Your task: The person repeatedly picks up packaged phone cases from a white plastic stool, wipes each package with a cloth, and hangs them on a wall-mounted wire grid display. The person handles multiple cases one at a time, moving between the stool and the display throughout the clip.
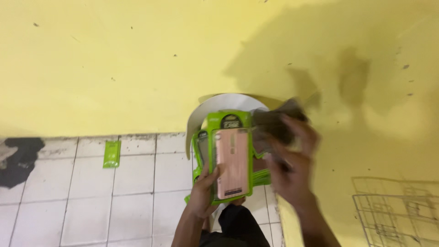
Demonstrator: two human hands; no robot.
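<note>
Left hand [203, 194] is gripping a stack of packs [226, 155] from below, thumb pressing the front of the top one: green card frame, clear blister, pinkish phone case inside. The stack is being held up in front of the yellow wall [114, 59], above the tiled floor [91, 192]. Right hand [288, 160] is moving at the stack's right edge, blurred; whether it is closing on a pack, cannot tell. Packs are looking light, stiff, slick, likely to slide apart; best pinched by the card edges. One more green pack [111, 153] is lying on the floor.
</note>
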